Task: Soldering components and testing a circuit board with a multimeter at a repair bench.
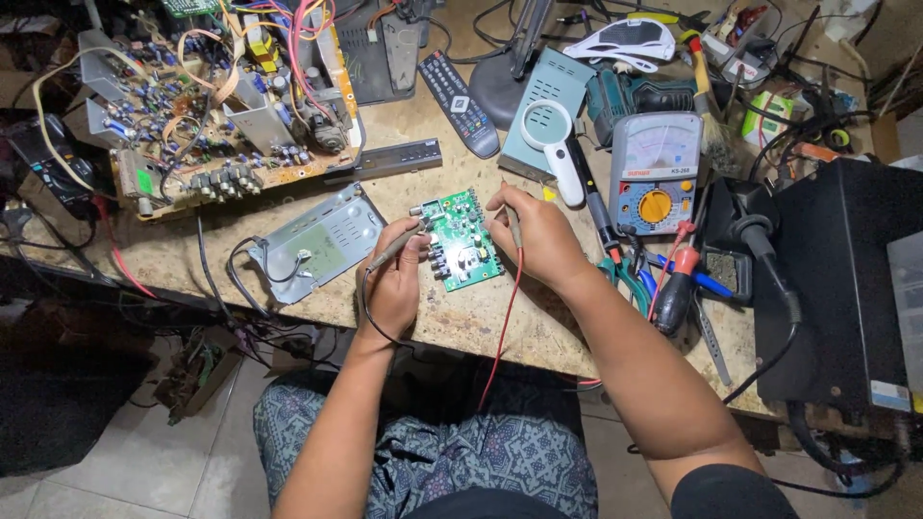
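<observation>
Over our patterned trousers [481, 452], we are pinching a probe in each hand, left hand [394, 284] and right hand [538, 235], both tips touching the green circuit board [461, 240] between them; testing looks underway.

We see a worn, speckled workbench [452, 317] spanning the frame from left to right, its front edge chipped, a pale tiled floor [125, 461] at the lower left below it, and even, soft light falling over the whole scene, darker in the left-hand shadows under the bench
</observation>
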